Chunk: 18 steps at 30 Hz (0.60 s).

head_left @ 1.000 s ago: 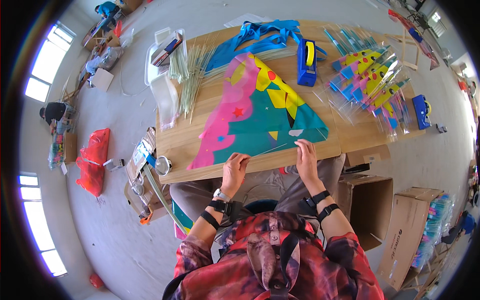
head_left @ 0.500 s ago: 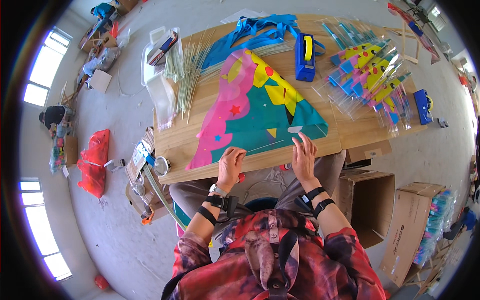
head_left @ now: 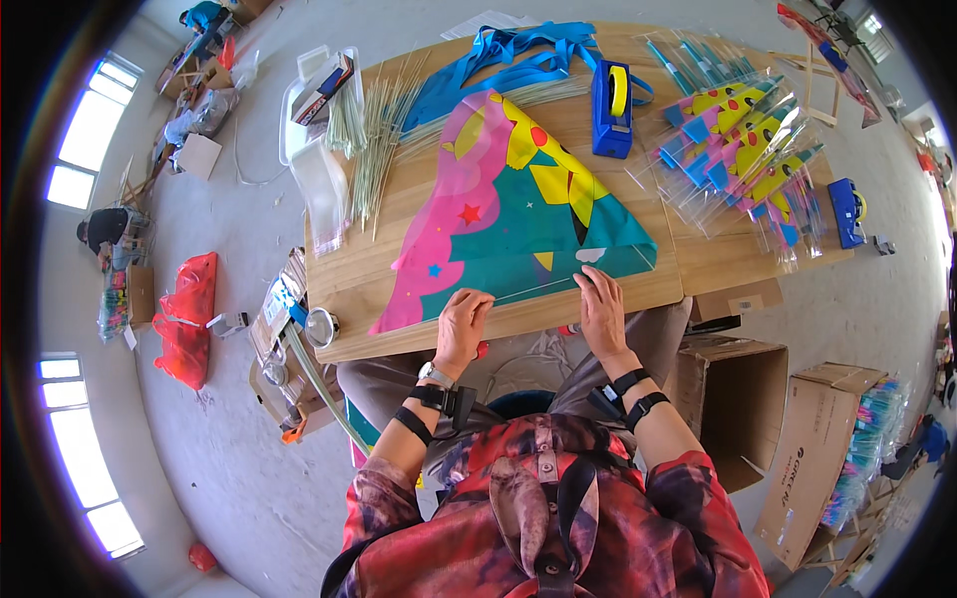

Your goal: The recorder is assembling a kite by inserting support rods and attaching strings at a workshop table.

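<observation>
At table centre: one multicoloured kite [head_left: 518, 214], flat on the wooden table [head_left: 698, 264], apex toward 12 o'clock. Left hand [head_left: 462, 324] and right hand [head_left: 601, 309], fingers spread flat, pressing its near edge. Blue tape dispenser [head_left: 610, 108] at 1 o'clock of kite.

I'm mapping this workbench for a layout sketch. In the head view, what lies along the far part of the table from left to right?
Clear plastic tray → bundle of thin pale sticks → blue ribbons → blue tape dispenser → packaged kites in clear sleeves → second blue tape dispenser.
</observation>
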Tool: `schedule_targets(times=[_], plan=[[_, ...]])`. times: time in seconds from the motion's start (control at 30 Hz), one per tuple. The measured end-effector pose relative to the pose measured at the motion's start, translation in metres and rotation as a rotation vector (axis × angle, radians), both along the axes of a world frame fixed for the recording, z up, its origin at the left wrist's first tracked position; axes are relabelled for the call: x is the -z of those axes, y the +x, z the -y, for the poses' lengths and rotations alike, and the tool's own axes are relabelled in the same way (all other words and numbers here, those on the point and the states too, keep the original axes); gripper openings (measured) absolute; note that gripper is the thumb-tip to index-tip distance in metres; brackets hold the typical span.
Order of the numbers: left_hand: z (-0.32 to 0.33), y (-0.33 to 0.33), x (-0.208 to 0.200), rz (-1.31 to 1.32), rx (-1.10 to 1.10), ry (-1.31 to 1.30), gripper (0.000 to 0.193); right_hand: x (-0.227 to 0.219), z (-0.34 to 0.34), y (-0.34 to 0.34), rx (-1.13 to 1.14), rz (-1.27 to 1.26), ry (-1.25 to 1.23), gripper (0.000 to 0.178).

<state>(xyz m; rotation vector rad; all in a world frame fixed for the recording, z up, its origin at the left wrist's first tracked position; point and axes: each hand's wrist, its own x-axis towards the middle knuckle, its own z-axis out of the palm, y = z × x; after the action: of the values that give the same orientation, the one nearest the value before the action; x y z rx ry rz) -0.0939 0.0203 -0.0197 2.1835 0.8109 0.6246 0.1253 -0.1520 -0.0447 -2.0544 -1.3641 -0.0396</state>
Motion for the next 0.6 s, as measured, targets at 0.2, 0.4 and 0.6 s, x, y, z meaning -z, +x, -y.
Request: schedule_targets(times=[0.2, 0.4, 0.6], plan=[[-0.0004, -0.0007, 0.0026, 0.0, 0.0, -0.01, 0.009, 0.0009, 0.0001, -0.0005, -0.007, 0.004, -0.023, 0.039], [-0.0009, -0.0002, 0.0003, -0.004, -0.001, -0.018, 0.008, 0.0036, -0.0003, -0.0005, -0.017, 0.049, -0.036, 0.042], [-0.0035, 0.0004, -0.0059, -0.027, -0.033, -0.095, 0.011, 0.0031, -0.0016, -0.0011, -0.024, 0.073, -0.033, 0.041]])
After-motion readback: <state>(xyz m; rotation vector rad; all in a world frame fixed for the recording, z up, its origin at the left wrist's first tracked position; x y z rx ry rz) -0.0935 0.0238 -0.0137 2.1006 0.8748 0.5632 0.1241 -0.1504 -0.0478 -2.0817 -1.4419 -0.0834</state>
